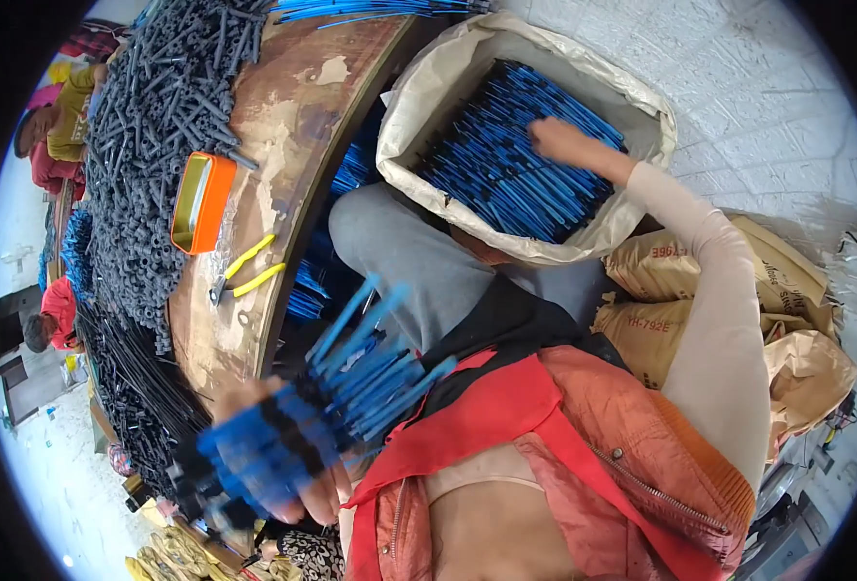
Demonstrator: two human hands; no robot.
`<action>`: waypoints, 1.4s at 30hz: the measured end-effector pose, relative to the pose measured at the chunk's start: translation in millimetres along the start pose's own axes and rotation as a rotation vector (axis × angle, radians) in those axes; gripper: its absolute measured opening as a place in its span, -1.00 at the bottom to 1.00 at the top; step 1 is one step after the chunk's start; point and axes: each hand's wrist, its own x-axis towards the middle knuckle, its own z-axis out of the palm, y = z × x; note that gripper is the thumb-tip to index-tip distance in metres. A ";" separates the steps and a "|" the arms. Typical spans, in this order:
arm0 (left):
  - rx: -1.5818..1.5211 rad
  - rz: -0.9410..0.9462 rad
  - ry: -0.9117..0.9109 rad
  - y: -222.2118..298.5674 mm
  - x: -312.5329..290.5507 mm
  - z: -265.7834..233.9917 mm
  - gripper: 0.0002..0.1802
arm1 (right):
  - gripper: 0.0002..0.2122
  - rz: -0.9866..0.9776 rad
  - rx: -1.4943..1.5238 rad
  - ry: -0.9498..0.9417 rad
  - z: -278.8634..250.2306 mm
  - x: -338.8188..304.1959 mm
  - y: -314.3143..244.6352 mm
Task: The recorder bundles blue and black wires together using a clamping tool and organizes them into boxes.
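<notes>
1. I take the desk as my landmark; a heap of tubular pieces lies on its left part.
2. On the desk, along the heap's right edge, I see an open box, with pliers just nearer me.
3. Right of the desk stands a sack; strips lie in it, my right hand over them.
4. Farther right of the desk lie paper bags.
5. Before the desk's near end, my left hand holds a bundle.

Blue plastic rods look smooth, the wooden tabletop rough, the sack crinkled.
</notes>
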 end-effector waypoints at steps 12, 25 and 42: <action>0.396 -0.011 0.783 -29.5 -70.5 67.2 -0.70 | -0.79 -0.003 0.538 -0.049 -41.9 -43.8 12.8; 0.533 0.212 1.587 -36.0 -47.6 84.3 -0.78 | -0.79 -0.176 0.445 0.330 -173.6 -90.2 -126.5; 0.781 0.456 1.804 -48.2 -62.6 134.1 -0.70 | -0.83 -0.814 0.921 -0.292 -109.6 -143.9 -388.0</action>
